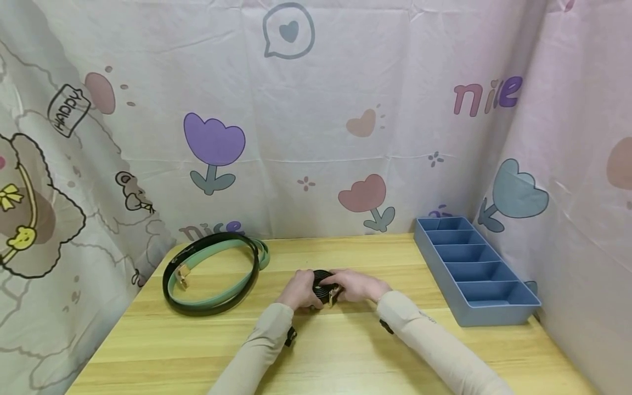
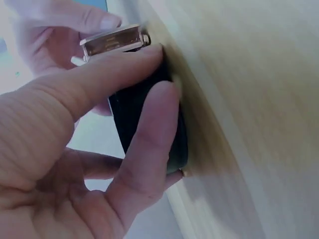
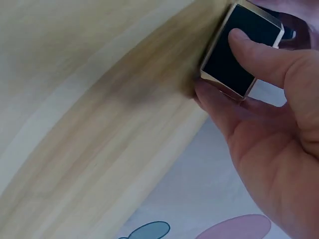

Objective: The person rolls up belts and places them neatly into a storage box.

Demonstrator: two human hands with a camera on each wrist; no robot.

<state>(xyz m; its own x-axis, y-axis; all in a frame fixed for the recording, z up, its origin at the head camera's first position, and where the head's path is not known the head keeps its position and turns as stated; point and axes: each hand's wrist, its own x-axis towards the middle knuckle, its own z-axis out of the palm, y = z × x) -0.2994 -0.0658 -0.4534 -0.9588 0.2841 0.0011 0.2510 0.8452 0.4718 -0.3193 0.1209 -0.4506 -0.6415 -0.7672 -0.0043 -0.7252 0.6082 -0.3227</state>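
A black belt (image 1: 322,292), wound into a tight coil on its edge, sits on the wooden table between both hands. Its gold buckle (image 2: 112,44) is at the outer end of the coil, on the side toward the right hand. The left hand (image 1: 298,291) grips the coil from the left, thumb and fingers around its strap. From the right, the right hand (image 1: 359,286) holds the buckle end; in the right wrist view its thumb lies on the black face inside the gold frame (image 3: 242,50). Fingers hide part of the coil.
On the left of the table (image 1: 316,362) lie a looped black belt (image 1: 212,310) and a mint green belt (image 1: 207,253) with gold buckles (image 1: 182,274). At the right edge stands a blue-grey organizer box (image 1: 489,317) with several compartments. A printed curtain (image 1: 306,109) hangs behind.
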